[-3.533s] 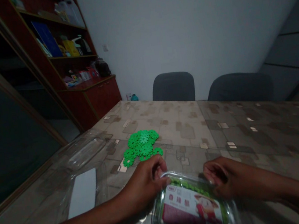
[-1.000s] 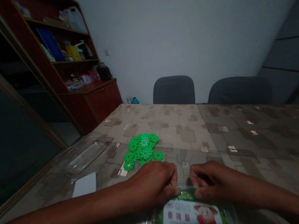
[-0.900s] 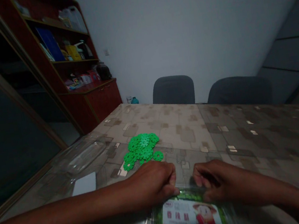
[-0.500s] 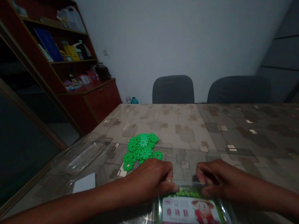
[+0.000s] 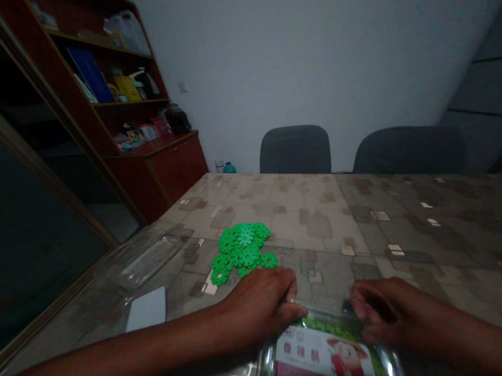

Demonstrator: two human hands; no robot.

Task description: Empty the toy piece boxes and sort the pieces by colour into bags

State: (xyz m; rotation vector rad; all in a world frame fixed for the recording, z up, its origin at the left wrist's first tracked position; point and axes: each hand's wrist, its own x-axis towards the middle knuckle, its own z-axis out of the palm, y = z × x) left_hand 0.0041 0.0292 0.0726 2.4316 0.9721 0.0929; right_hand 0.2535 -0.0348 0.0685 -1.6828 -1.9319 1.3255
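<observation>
A clear plastic box [image 5: 324, 358] with a white and purple label lies in front of me, and green pieces show through it. At its far left corner, my left hand [image 5: 267, 304] is closed on the rim, thumb on top. My right hand [image 5: 385, 312] is closed at the far right corner, its curled fingers gripping the edge there. Just beyond my left hand lies a heap of flat green snowflake-shaped plastic discs [image 5: 243, 248] on the patterned tablecloth [image 5: 293, 219].
On the left of the table are a clear plastic tray [image 5: 149, 261] and a white rectangular card-like thing [image 5: 146, 308]. Two grey chairs [image 5: 293, 151] stand behind the far edge. A red-brown cabinet [image 5: 159, 170] stands at the back left.
My right hand has shifted slightly right and down, and the box has tilted a little with it. My left hand stays at its corner. The view has turned slightly left.
</observation>
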